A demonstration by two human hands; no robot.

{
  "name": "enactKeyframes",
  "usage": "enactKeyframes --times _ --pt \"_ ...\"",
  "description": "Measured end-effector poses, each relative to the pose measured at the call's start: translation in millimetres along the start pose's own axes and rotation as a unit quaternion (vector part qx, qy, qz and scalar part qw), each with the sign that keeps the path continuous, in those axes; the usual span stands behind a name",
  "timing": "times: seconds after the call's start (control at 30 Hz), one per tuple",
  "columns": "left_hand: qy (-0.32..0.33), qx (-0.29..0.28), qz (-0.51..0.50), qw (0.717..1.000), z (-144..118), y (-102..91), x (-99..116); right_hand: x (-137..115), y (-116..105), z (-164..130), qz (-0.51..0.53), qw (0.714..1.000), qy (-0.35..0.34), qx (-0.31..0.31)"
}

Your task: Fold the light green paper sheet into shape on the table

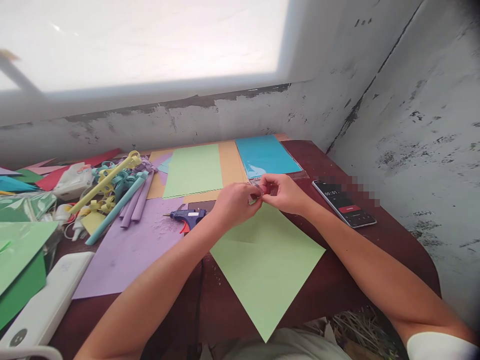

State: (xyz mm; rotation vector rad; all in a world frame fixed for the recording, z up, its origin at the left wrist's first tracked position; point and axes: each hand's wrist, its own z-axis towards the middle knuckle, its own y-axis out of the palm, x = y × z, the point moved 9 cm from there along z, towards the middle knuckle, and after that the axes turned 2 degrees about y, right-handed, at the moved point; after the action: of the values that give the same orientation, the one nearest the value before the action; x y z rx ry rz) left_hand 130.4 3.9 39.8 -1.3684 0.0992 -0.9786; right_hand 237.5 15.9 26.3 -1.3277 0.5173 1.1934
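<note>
Head view, green sheet [268, 260] corner pinched between both hands [258, 197], fingertips touching.

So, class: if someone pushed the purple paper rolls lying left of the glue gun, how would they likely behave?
The purple paper rolls look like thin rolled tubes, so they would probably roll sideways easily. Made of paper, they are likely very light and would crush if squeezed. They lie against a teal roll, which a push might move too.
</note>
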Motion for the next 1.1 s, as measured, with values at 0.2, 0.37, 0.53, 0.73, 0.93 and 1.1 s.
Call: enactKeyframes --times 0.2,0.37,0.53,0.73,0.93,1.1 --pt "0.017 0.004 -0.008 1.000 1.0 4.6 0.1 1.7 -1.2 -1.0 -0.026 1.000 0.010 0.008" --pt "-0.001 0.010 -0.015 1.000 -0.3 0.0 -1.3 3.1 -27.4 0.6 -0.090 0.993 0.027 0.066" --pt "-0.027 0.014 -0.035 0.999 0.9 -1.6 -8.7 4.8 -46.3 1.7 -0.044 0.994 0.022 0.102" --pt "-0.026 0.012 -0.068 0.997 2.6 3.0 -15.4 -3.1 -3.5 -1.4 0.016 0.999 -0.005 -0.044" --pt "-0.022 0.018 -0.059 0.998 2.6 2.2 -14.8 -4.0 -3.5 -0.6 -0.005 1.000 -0.011 -0.022" --pt "0.001 0.014 -0.047 0.999 2.5 3.1 -7.5 -3.2 -0.9 0.4 -0.012 1.000 -0.022 -0.010"
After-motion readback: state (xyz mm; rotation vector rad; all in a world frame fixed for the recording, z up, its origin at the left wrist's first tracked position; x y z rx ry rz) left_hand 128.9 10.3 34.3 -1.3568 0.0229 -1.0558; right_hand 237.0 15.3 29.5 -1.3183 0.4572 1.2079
